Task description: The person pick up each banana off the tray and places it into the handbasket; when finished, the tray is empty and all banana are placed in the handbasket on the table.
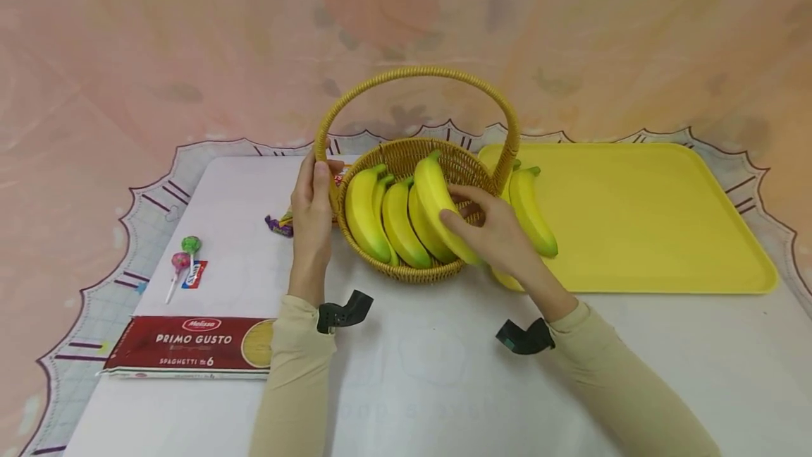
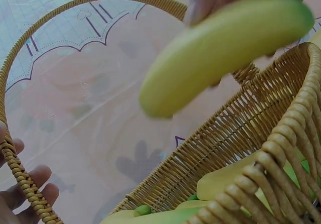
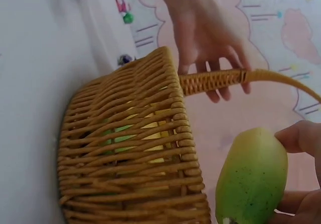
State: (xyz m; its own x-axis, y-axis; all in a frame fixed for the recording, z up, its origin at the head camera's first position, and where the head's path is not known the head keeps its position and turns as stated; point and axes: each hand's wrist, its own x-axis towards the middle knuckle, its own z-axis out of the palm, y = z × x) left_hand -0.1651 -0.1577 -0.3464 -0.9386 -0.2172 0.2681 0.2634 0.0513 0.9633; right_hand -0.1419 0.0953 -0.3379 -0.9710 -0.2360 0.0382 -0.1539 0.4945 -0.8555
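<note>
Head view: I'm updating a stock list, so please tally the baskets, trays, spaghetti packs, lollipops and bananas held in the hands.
Basket: 1
Tray: 1
Spaghetti pack: 1
Lollipops: 2
Banana held in the right hand: 1
Total: 6

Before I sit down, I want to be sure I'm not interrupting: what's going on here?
A person's right hand is holding a banana above a wicker basket, while the left hand grips the basket's handle near its base. Several more bananas lie inside the basket, and others are on the yellow tray to the right. Off to the left, a spaghetti packet and two lollipops lie on the white table.
</note>
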